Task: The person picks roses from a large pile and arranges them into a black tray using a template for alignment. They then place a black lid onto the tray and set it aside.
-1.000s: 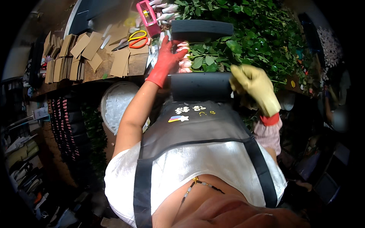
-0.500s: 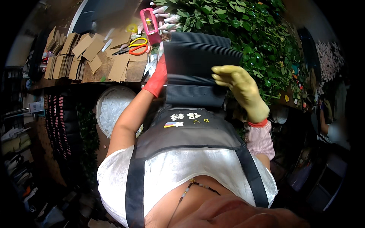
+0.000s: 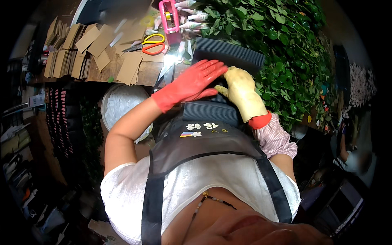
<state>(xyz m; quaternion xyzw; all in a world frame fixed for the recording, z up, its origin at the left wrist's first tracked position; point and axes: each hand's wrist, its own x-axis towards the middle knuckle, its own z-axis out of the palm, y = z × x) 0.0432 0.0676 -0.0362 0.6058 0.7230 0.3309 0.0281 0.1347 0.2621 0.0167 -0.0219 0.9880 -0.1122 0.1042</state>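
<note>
A black ribbed sheet [image 3: 228,53] lies bent in sections in front of my apron, at the table's near edge. My left hand [image 3: 196,81], in a red rubber glove, lies flat across its middle with the fingers stretched out and together. Beside it, my right hand [image 3: 243,90] wears a pale yellow glove over a red cuff. Its fingers are bent down onto the sheet, the thumb set apart below them, and its fingertips meet the left ones. The sheet's near section [image 3: 210,112] shows below both hands; its middle is hidden under them.
Left on the table are cardboard pieces [image 3: 102,41], scissors [image 3: 153,45] with yellow and red handles, and a pink tape dispenser [image 3: 168,16]. Wrapped flower heads [image 3: 196,18] and a heap of leafy stems [image 3: 281,53] lie beyond and right. A white tub [image 3: 122,108] stands below the table.
The raised flap of the black ribbed sheet has come down. My left hand has moved from its left edge onto its middle, and my right hand has moved left and down onto it.
</note>
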